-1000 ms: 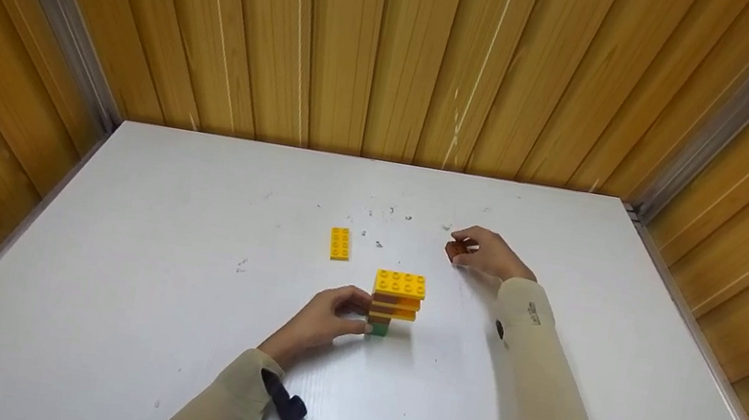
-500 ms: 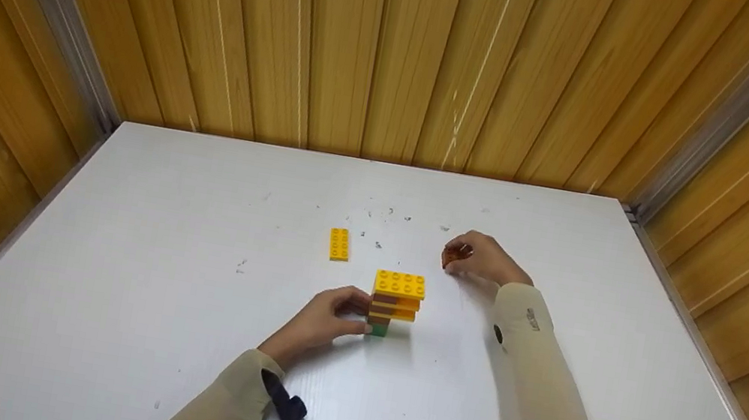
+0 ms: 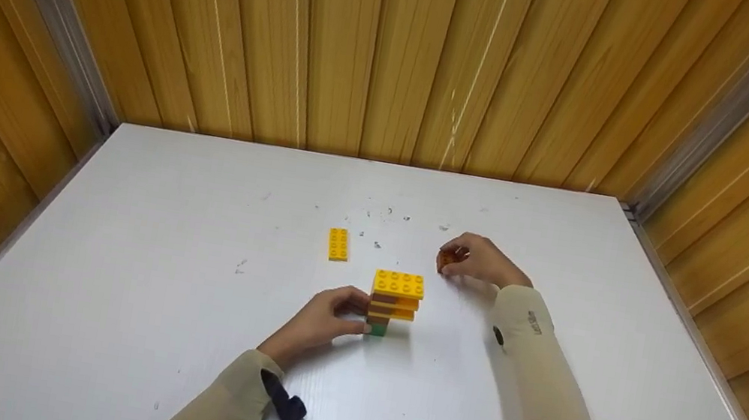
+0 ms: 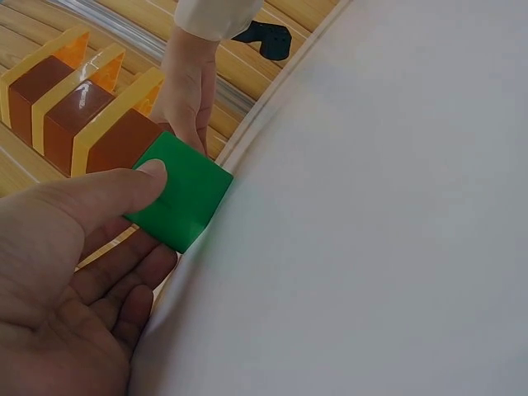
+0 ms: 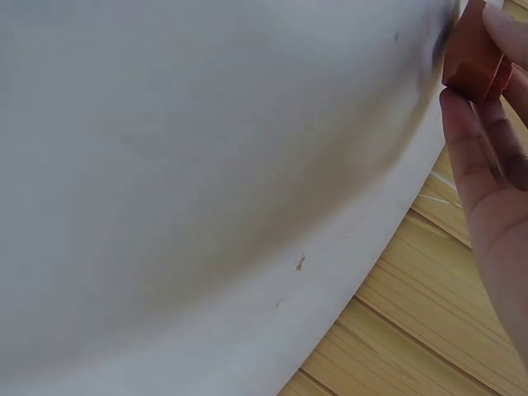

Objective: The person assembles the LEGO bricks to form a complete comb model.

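A tower of toy building bricks (image 3: 398,284) stands upright near the middle of the table, a green brick (image 4: 186,190) at its foot with brown bricks and yellow plates alternating above. The yellow plates jut out to the right of the narrower brown bricks. My left hand (image 3: 324,321) grips the tower low from the left, thumb on the green brick and fingers behind it. Farther back on the right, my right hand (image 3: 484,260) pinches a brown brick (image 5: 474,58) between thumb and fingers, close over the table. Part of that brick is hidden by the fingers.
A loose yellow plate (image 3: 338,244) with studs lies flat behind the tower, to its left. Small dark marks dot the white table (image 3: 177,207). Wood-look panels (image 3: 400,55) wall in the back and both sides.
My right hand has come slightly left and nearer with the brown brick, which has turned in its fingers. The left hand and the tower have stayed put.
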Motion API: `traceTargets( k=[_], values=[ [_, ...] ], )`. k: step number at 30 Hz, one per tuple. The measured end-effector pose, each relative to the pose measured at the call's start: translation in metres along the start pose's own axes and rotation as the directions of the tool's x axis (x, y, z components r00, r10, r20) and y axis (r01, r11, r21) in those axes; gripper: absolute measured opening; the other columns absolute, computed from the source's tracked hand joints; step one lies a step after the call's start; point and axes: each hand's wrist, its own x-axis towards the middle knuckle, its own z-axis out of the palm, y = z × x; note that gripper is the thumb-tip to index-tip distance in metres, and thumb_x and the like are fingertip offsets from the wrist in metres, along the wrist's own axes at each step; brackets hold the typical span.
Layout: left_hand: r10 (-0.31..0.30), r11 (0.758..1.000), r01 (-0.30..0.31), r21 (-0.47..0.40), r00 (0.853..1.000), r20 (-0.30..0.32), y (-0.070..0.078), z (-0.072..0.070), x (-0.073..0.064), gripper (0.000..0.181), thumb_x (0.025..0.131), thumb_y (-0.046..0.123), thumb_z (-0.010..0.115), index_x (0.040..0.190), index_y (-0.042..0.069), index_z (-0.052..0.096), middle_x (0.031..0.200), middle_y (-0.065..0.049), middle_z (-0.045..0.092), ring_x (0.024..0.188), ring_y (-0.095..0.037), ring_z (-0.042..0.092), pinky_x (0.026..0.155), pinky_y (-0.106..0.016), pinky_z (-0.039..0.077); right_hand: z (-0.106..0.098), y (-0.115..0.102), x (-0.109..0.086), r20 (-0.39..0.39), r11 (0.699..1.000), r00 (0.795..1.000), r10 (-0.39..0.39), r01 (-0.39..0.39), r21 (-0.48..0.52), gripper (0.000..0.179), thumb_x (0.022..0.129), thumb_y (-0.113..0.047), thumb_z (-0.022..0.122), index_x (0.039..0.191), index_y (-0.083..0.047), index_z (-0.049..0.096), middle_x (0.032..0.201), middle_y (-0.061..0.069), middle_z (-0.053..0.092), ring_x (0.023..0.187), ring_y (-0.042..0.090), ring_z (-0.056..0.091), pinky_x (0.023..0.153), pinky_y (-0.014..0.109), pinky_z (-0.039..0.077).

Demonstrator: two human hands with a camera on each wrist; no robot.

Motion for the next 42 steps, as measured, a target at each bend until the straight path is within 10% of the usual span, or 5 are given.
traceTargets(
  k=[42],
  values=[
    [0.015,1.000,-0.015,0.006,1.000,0.007,0.000,-0.001,0.000,0.036,0.084,0.018,0.073,0.118,0.012,0.062,0.116,-0.005,0.065,0.108,-0.021,0.061,0.101,-0.040,0.046,-0.010,-0.041,-0.022,-0.032,0.934,0.934,-0.355,0.353,-0.053,0.033,0.083,-0.018,0.075,0.111,-0.003,0.069,0.102,0.010,0.063,0.092,0.023,0.060,0.087,0.043,0.054]
  ],
)
